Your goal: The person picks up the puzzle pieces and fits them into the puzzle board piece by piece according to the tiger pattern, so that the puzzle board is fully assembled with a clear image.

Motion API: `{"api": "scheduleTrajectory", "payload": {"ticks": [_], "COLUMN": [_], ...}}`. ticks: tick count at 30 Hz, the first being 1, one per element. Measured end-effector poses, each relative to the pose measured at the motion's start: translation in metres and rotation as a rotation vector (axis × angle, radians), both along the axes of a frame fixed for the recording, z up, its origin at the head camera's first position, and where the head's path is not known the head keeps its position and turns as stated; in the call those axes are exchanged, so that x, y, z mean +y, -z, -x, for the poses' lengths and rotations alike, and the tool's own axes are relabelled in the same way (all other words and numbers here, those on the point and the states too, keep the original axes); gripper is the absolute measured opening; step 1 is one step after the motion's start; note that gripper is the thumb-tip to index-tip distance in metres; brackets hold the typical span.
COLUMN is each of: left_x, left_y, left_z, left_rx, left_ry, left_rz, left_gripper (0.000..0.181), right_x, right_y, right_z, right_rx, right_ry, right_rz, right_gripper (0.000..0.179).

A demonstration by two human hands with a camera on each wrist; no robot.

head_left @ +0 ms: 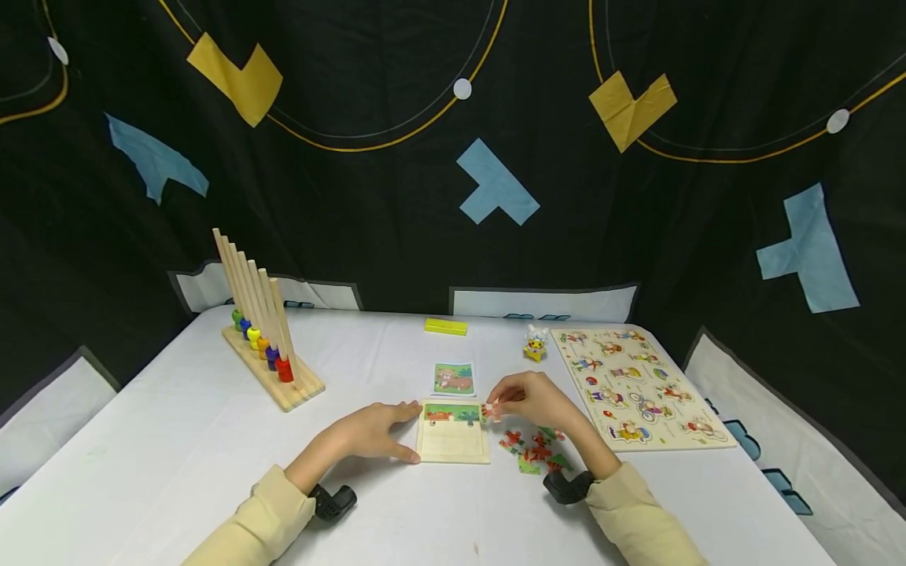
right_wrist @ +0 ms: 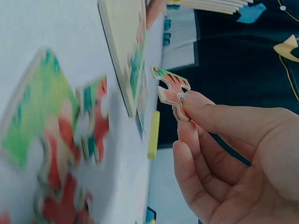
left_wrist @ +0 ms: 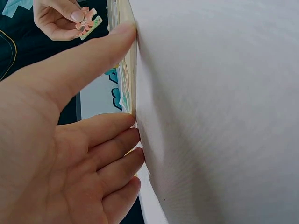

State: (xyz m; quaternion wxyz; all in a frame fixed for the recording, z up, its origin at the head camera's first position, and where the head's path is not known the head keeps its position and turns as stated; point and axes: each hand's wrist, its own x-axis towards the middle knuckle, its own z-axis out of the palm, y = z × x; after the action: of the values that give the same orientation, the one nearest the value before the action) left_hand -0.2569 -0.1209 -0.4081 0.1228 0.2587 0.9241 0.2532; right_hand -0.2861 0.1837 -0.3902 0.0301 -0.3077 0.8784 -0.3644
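Pinching a red-and-green puzzle piece (right_wrist: 173, 88) between thumb and fingers, the right hand (head_left: 534, 399) hovers by the right edge of the wooden puzzle board (head_left: 453, 446); the left hand (head_left: 371, 431), thumb and fingers extended, touches the board's left edge; fitted pieces (head_left: 463, 413) line its far side; loose pieces (head_left: 539, 451) lie to its right; a picture card (head_left: 454, 380) lies just beside its far edge.
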Motion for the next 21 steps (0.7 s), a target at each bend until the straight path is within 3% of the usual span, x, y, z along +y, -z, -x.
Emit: {"api": "scheduleTrajectory", "payload": {"ticks": [14, 21], "left_x": [-0.001, -0.001], "left_y": [0.0, 0.001], "left_z": [0.0, 0.002], "left_rx": [0.011, 0.01], "left_ry": [0.008, 0.012], "left_rz": [0.006, 0.007], "left_gripper": [0.084, 0.084], "right_x": [-0.039, -0.057], "right_y": [0.015, 0.015], "right_z": [0.003, 0.005], "right_rx": [-0.021, -0.035], "right_ry": [-0.076, -0.101], "right_rz": [-0.005, 0.005], "right_gripper": [0.008, 0.009]}}
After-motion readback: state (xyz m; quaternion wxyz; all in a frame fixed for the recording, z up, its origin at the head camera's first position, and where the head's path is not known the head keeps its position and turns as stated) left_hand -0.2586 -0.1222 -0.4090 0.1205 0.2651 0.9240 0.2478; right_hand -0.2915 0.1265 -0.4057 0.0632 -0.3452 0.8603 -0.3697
